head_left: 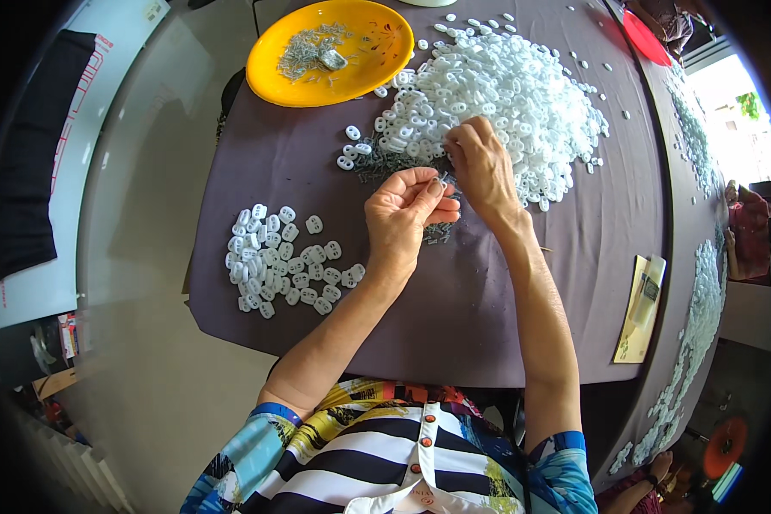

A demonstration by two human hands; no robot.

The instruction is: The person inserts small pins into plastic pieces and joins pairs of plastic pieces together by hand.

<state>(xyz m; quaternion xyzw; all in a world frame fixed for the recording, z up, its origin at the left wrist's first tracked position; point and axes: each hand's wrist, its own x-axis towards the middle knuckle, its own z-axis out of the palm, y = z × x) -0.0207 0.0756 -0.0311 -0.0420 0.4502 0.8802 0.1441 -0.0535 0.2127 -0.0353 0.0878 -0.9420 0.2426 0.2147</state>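
My left hand point(403, 207) is closed in a pinch above the table. A tiny pale piece shows at its thumb tip, too small to name. Beside it my right hand point(486, 167) has its fingers bent down at the near edge of a big heap of white oval plastic pieces point(505, 94), each with two holes. What its fingertips hold is hidden. Small grey metal pins point(385, 161) lie under and around both hands. To the left of my left forearm sits a separate group of white two-holed pieces point(274, 265), with darker marks in their holes.
A yellow plate point(270, 81) with metal pins and a silvery lump stands at the far left of the table point(454, 317). A yellow card with a clear packet point(641, 308) lies at the right. Beyond it, another table holds more white pieces point(698, 317); other people sit there.
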